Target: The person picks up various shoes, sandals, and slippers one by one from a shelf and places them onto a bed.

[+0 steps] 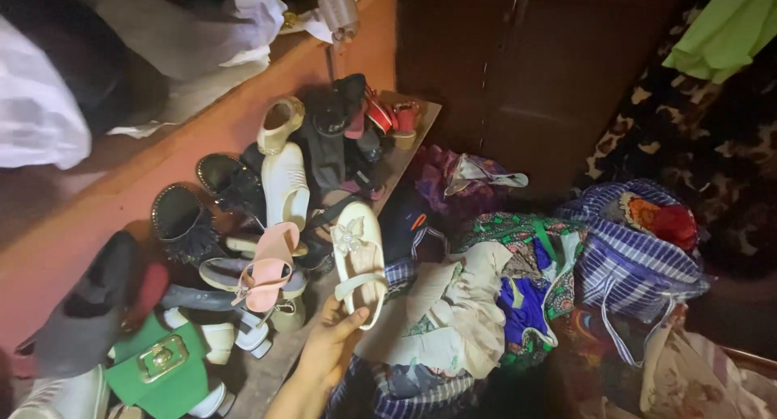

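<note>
Left hand (328, 350) grips the heel end of a cream sandal (358, 261) with a flower ornament — fingers wrapped under the sole, thumb up along its edge. Sandal sits at the near edge of the shoe pile (243, 225), beside the heap of clothes (486, 306). Best handled by the sole, not the straps — keep it level, clear of the pink sandal (271, 265). Right hand not visible.

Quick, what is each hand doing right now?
Left hand: closed on the heel end of a cream sandal with a flower, held over the shoe pile.
Right hand: not in view.
</note>
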